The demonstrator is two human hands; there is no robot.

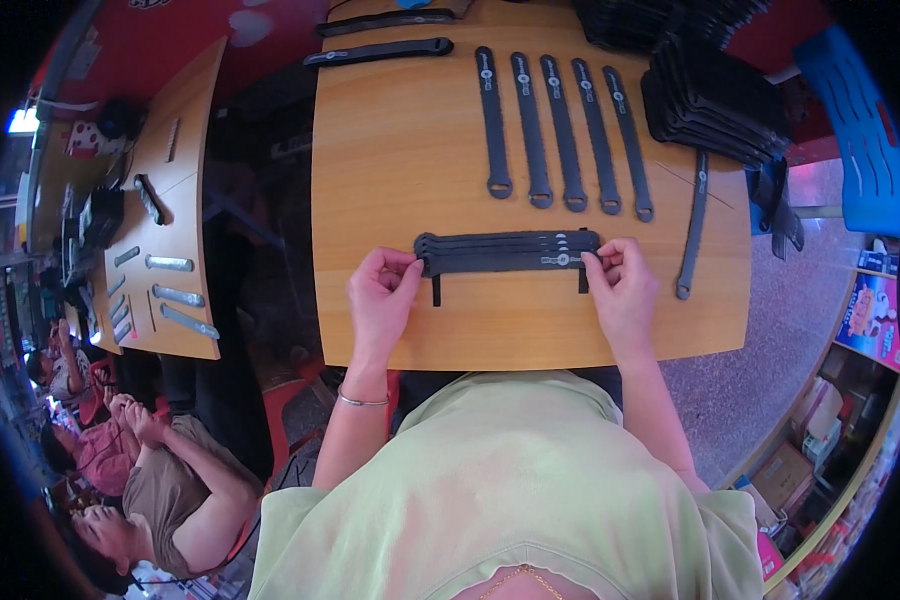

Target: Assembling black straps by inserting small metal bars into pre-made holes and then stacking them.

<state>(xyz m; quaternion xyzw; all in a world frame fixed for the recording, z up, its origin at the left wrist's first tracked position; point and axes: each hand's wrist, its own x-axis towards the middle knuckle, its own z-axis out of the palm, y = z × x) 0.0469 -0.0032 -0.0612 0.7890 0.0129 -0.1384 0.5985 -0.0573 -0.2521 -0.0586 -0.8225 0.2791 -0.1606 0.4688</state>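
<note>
A short stack of flat black straps lies crosswise near the front of the wooden table, its layers fanned slightly so several edges show. My left hand pinches the stack's left end between thumb and fingers. At the other end, beside a pale printed mark, my right hand is closed on the straps in the same way. Beneath the stack run two narrow dark strips, sticking out at its front. Farther back, several single straps with slotted ends lie side by side, pointing away from me.
A tall pile of black straps stands at the back right, with one loose strap below it. More straps lie at the far left of the table. Left of me, people sit by another table holding straps.
</note>
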